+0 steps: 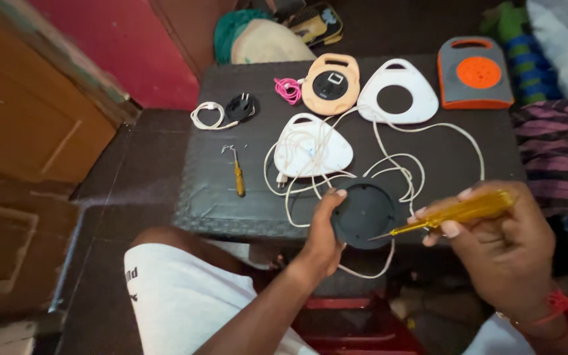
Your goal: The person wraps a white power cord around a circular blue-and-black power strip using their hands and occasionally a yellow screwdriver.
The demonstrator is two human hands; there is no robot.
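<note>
Between both hands, black disc, screwdriver

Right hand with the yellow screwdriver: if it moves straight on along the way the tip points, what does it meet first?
Probably the round black plastic disc in the left hand; the right hand aims the yellow screwdriver there, depth unclear.

Lighting is dim, soft and warm, with no hard shadows. Mild glare sits on the white triangular plastic reel covers near the far edge of the dark textured table. Focus is fair; frame edges bend outward; the bottom corners blur.
</note>
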